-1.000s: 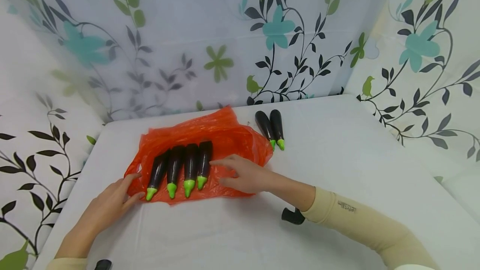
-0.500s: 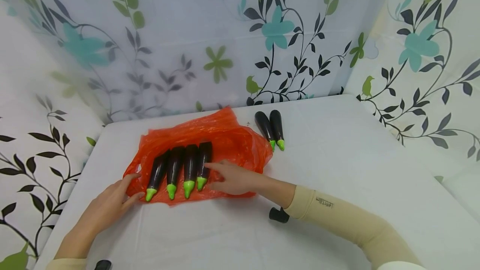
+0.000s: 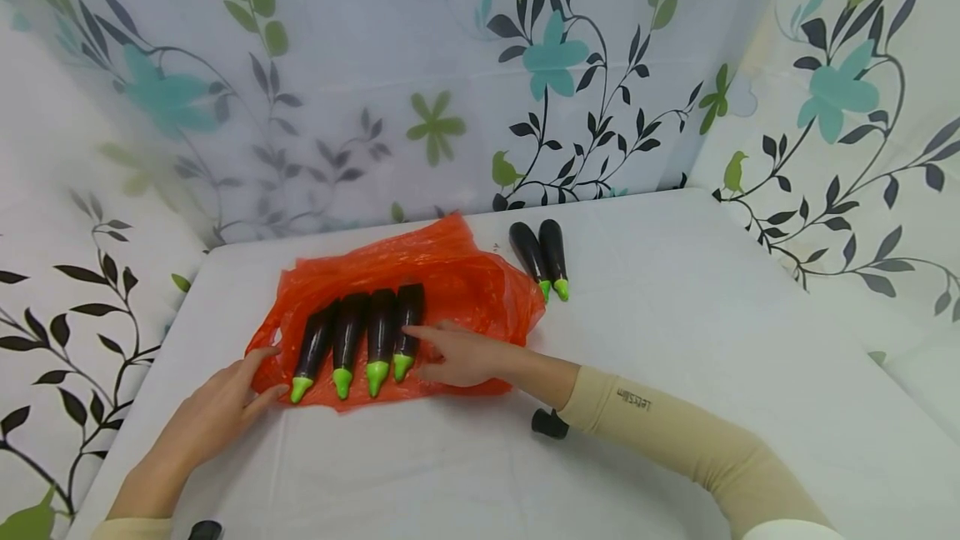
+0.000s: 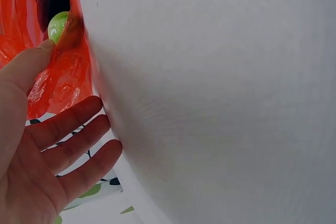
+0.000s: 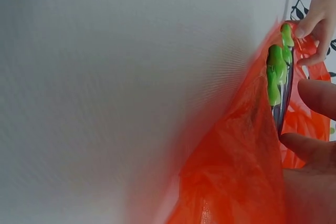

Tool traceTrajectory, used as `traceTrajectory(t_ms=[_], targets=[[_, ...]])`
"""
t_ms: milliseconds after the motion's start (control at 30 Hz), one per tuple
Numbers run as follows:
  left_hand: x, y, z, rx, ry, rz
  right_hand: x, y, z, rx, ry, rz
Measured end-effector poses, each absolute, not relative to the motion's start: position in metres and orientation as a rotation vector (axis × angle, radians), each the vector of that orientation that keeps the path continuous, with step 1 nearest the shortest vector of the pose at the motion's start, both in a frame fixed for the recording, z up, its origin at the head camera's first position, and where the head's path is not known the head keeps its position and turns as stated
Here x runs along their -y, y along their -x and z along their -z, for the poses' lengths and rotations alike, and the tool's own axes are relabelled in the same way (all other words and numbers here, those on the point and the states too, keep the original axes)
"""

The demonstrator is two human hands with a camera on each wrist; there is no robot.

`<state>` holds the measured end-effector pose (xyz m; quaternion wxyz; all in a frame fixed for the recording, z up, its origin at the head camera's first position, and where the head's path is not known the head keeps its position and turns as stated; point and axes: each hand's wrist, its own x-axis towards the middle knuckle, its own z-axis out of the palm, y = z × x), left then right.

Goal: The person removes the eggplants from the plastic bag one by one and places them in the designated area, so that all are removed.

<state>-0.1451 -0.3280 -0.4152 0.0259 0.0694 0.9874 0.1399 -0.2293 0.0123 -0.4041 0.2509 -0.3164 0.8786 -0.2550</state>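
Observation:
Several dark eggplants with green stem ends lie side by side on a spread red plastic bag (image 3: 457, 286). My right hand (image 3: 459, 355) reaches over the bag, its index fingertip at the rightmost eggplant (image 3: 409, 315) and its thumb near the green end. Its fingers look extended in the right wrist view, apart from each other. My left hand (image 3: 213, 411) rests at the bag's left edge, thumb and fingers spread. In the left wrist view its thumb touches the bag beside a green end (image 4: 58, 24), and the other fingers are straight.
Two more eggplants (image 3: 553, 257) lie on the white table (image 3: 675, 290), just beyond the bag's right side. A small dark object (image 3: 550, 423) shows beside the right sleeve, another dark piece (image 3: 205, 530) at the bottom left. A flower-printed curtain (image 3: 360, 65) hangs behind.
My right hand has moved left and slightly down, from beside the rightmost eggplant to over its edge. The left hand, bag and eggplants look about the same.

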Motion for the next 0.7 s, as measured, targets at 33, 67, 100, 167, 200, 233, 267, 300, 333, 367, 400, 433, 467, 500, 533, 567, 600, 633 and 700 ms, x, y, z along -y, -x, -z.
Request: traceTrajectory(t_ms=[33, 67, 100, 167, 200, 233, 267, 300, 333, 367, 400, 433, 467, 500, 533, 567, 600, 633, 700], targets=[[0.328, 0.145, 0.415, -3.051, -0.216, -0.433, -0.012, 0.23, 0.405, -2.393, 0.864, 0.689], [0.328, 0.146, 0.415, -3.051, -0.218, -0.433, -0.011, 0.23, 0.405, -2.394, 0.87, 0.684], [0.328, 0.146, 0.415, -3.051, -0.219, -0.432, -0.011, 0.23, 0.405, -2.397, 0.878, 0.677], [0.328, 0.146, 0.415, -3.049, -0.222, -0.431, -0.01, 0.23, 0.406, -2.403, 0.899, 0.66], [0.328, 0.146, 0.415, -3.049, -0.222, -0.429, -0.009, 0.23, 0.406, -2.405, 0.91, 0.652], [0.329, 0.147, 0.415, -3.05, -0.222, -0.429, -0.008, 0.23, 0.406, -2.408, 0.919, 0.643], [0.328, 0.146, 0.415, -3.051, -0.222, -0.43, -0.007, 0.23, 0.406, -2.41, 0.929, 0.635], [0.329, 0.146, 0.415, -3.051, -0.221, -0.43, -0.006, 0.23, 0.405, -2.414, 0.934, 0.626], [0.328, 0.146, 0.415, -3.051, -0.22, -0.431, -0.005, 0.23, 0.405, -2.417, 0.938, 0.617], [0.328, 0.145, 0.415, -3.054, -0.221, -0.433, -0.004, 0.23, 0.405, -2.421, 0.939, 0.608], [0.328, 0.145, 0.415, -3.056, -0.221, -0.435, -0.003, 0.23, 0.405, -2.424, 0.937, 0.601], [0.328, 0.145, 0.416, -3.059, -0.223, -0.436, -0.002, 0.23, 0.405, -2.427, 0.933, 0.595], [0.328, 0.144, 0.416, -3.061, -0.226, -0.439, -0.002, 0.231, 0.406, -2.431, 0.931, 0.59], [0.328, 0.144, 0.416, -3.064, -0.229, -0.44, -0.001, 0.231, 0.406, -2.435, 0.926, 0.584], [0.328, 0.144, 0.416, -3.067, -0.234, -0.44, 0.0, 0.231, 0.407, -2.439, 0.925, 0.58], [0.328, 0.144, 0.416, -3.069, -0.238, -0.44, 0.001, 0.231, 0.407, -2.442, 0.926, 0.577], [0.328, 0.144, 0.416, -3.07, -0.24, -0.44, 0.002, 0.231, 0.408, -2.446, 0.928, 0.573], [0.329, 0.144, 0.416, -3.07, -0.242, -0.44, 0.002, 0.231, 0.408, -2.451, 0.928, 0.568], [0.329, 0.144, 0.417, -3.071, -0.241, -0.438, 0.003, 0.231, 0.408, -2.458, 0.93, 0.56]])
